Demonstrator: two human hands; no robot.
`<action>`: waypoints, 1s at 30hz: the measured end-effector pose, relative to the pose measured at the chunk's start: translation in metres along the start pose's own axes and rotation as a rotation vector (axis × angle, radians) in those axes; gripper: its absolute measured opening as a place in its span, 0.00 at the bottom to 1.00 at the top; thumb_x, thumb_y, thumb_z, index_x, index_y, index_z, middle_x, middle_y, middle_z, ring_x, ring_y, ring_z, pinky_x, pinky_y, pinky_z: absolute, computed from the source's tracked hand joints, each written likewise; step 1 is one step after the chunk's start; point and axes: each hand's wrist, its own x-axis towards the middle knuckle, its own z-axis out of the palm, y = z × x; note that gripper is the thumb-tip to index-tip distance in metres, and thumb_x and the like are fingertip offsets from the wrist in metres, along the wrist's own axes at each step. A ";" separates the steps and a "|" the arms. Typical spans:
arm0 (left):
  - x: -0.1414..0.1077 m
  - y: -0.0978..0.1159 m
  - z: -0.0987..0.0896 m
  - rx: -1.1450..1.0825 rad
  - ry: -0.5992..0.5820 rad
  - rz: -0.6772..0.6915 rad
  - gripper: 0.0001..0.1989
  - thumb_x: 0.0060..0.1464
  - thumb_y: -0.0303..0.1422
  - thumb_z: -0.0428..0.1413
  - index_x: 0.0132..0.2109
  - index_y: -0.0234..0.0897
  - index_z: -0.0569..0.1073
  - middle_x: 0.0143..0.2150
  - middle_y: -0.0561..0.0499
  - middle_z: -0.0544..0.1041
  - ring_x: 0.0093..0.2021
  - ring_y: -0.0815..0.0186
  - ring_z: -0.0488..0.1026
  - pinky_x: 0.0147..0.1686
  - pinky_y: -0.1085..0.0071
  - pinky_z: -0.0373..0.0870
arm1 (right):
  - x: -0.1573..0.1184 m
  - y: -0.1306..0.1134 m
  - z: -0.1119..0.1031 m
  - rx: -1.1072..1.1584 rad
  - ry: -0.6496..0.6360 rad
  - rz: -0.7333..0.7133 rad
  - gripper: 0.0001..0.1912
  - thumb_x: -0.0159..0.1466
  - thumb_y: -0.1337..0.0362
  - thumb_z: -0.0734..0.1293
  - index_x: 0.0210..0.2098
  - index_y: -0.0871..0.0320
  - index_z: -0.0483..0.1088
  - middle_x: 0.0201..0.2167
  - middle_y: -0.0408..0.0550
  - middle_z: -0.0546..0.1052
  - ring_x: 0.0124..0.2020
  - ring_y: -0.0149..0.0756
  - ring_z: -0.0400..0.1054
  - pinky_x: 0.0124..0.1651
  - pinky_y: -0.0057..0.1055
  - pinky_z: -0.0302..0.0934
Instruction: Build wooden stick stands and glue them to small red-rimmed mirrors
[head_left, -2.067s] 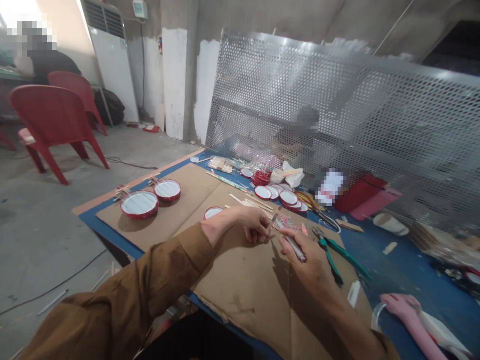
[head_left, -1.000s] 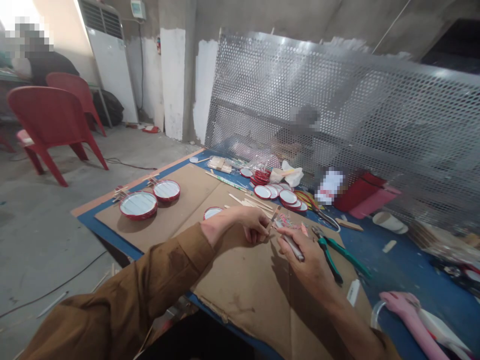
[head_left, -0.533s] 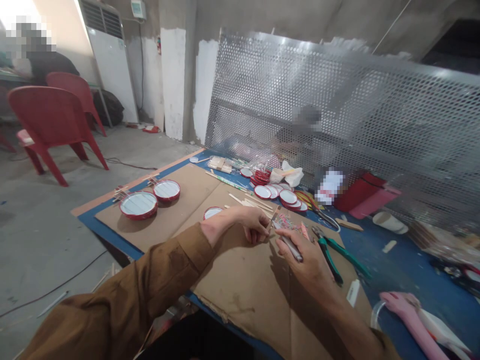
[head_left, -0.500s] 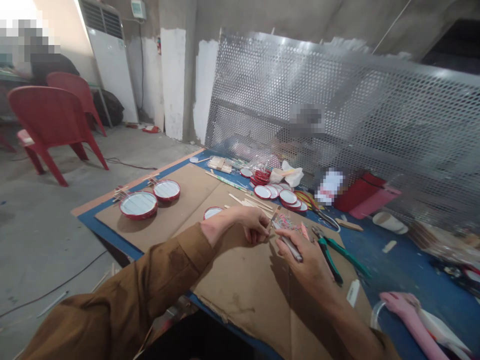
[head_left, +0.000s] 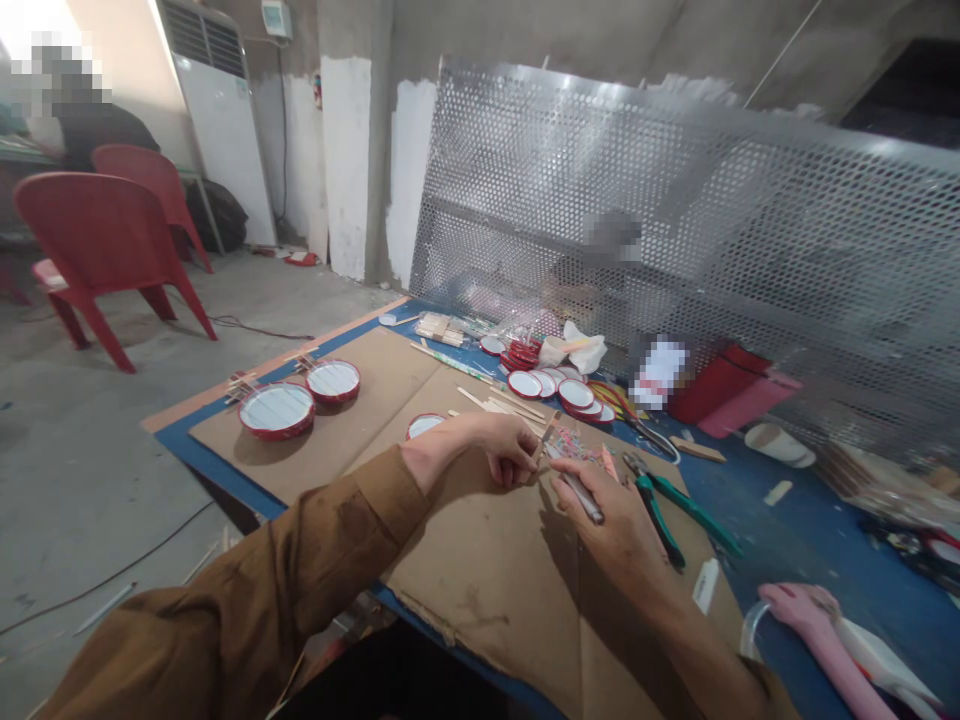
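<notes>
My left hand is closed in a pinch on a thin wooden stick, whose tip sticks up past the fingers. Wrapped in my right hand is a grey-handled utility knife, its front end close against the stick and the left fingertips. Both hands meet above the cardboard sheet. Just beyond them lie loose wooden sticks and a heap of small coloured bits. A round red-rimmed white disc is partly covered by my left forearm.
Green-handled pliers lie right of my right hand. Two red-rimmed round pieces with wooden ends sit at left. More discs are piled behind, near scissors. A pink glue gun lies at front right. A perforated metal panel stands behind.
Both hands keep almost the same place and grip. The knife and right hand show only a very slight shift. At far left, the seated person's head has moved a little.
</notes>
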 end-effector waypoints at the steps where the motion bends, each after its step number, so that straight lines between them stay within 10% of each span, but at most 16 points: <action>1: 0.001 -0.001 -0.001 -0.004 -0.004 0.005 0.05 0.55 0.32 0.53 0.33 0.35 0.69 0.24 0.54 0.74 0.24 0.70 0.73 0.28 0.70 0.74 | -0.001 0.001 0.000 -0.002 0.023 0.013 0.12 0.67 0.58 0.60 0.42 0.53 0.73 0.36 0.46 0.80 0.35 0.40 0.76 0.66 0.54 0.45; 5: 0.003 -0.003 -0.002 -0.010 -0.032 0.013 0.05 0.54 0.32 0.54 0.33 0.35 0.69 0.24 0.54 0.74 0.25 0.70 0.73 0.28 0.71 0.74 | -0.003 0.002 -0.002 -0.019 0.093 0.082 0.12 0.66 0.57 0.60 0.42 0.53 0.73 0.36 0.47 0.80 0.37 0.42 0.76 0.61 0.51 0.55; 30: -0.003 0.002 0.000 -0.036 -0.011 0.000 0.05 0.54 0.32 0.53 0.32 0.35 0.69 0.23 0.54 0.74 0.23 0.71 0.73 0.26 0.74 0.72 | -0.001 0.005 0.003 0.040 0.027 0.015 0.10 0.67 0.58 0.61 0.43 0.54 0.71 0.38 0.47 0.80 0.38 0.41 0.74 0.67 0.57 0.41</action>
